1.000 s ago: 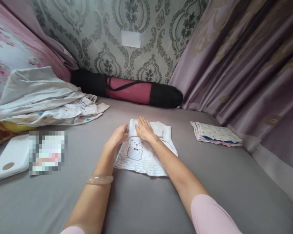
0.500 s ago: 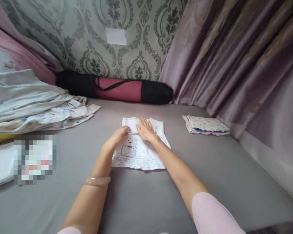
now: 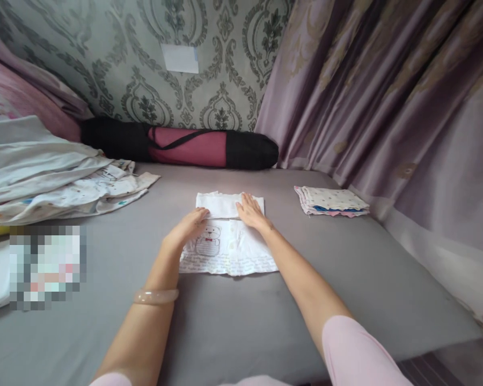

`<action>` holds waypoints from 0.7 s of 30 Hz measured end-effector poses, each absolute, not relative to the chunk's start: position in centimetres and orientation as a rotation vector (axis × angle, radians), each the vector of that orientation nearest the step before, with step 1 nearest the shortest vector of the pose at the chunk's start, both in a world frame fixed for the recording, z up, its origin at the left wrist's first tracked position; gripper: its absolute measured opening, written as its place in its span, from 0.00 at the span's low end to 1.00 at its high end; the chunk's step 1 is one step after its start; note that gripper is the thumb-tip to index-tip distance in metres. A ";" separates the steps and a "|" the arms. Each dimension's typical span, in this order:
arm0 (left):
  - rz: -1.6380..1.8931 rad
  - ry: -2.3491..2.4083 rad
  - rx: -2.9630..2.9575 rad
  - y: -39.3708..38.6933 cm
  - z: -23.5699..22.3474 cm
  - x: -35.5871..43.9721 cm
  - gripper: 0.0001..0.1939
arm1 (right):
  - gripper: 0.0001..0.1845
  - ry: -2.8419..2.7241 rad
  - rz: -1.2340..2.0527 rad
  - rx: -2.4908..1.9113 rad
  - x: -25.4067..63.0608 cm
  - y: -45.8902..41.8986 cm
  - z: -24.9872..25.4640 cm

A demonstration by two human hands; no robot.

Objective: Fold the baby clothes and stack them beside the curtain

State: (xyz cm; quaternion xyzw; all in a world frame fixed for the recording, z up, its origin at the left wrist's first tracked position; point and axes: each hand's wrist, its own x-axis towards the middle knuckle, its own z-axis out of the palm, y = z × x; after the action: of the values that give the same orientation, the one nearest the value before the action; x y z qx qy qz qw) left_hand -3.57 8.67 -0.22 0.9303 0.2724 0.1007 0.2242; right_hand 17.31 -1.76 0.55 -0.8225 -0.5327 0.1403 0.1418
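Note:
A white baby shirt (image 3: 251,257) with a printed bear and rows of small lettering lies spread in front of me. Its far part is turned over into a plain white band (image 3: 221,206) across the top. My right hand (image 3: 253,212) rests flat on the band's right side, fingers stretched forward. At the band's left end, my left hand (image 3: 193,222) lies on the cloth with its fingers pointing inward; its thumb is hard to make out.
A stack of folded cloths (image 3: 334,201) sits on the right of the grey sheet (image 3: 241,327). Loose clothes (image 3: 64,182) are heaped at the left, with a white object (image 3: 0,279) and a blurred-out item (image 3: 56,262) nearer. A black and red long bag (image 3: 185,146) lies along the wall.
My right hand has slid to the right across the shirt, and the right part of the band is now turned down and flat. My left hand has stayed at the left edge. The view has shifted slightly.

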 end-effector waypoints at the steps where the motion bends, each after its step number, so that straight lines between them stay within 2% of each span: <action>1: 0.276 0.756 2.573 8.7 -0.3 -3.6 0.17 | 0.35 -1.499 0.328 -2.408 17.8 -2.1 0.4; 5: 0.257 0.745 2.591 9.1 -0.9 -3.5 0.16 | 0.35 -1.417 0.223 -2.518 19.0 -2.9 -1.1; 13: 0.306 0.849 2.526 8.3 1.2 -3.7 0.21 | 0.31 -1.206 0.494 -2.293 21.4 -4.5 -0.6; 17: 0.179 0.989 2.552 7.8 2.3 -4.2 0.24 | 0.27 -0.990 0.516 -2.153 22.6 -8.1 -0.4; 21: 0.019 1.242 2.533 8.0 1.7 -4.5 0.20 | 0.22 -0.915 0.672 -2.084 22.3 -11.9 -0.4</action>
State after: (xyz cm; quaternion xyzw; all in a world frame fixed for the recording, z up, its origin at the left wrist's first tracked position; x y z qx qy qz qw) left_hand -4.51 8.03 1.68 0.8864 0.4345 0.0068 0.1595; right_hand 22.31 -11.85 -0.43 -0.8142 -0.3575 0.2625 0.3746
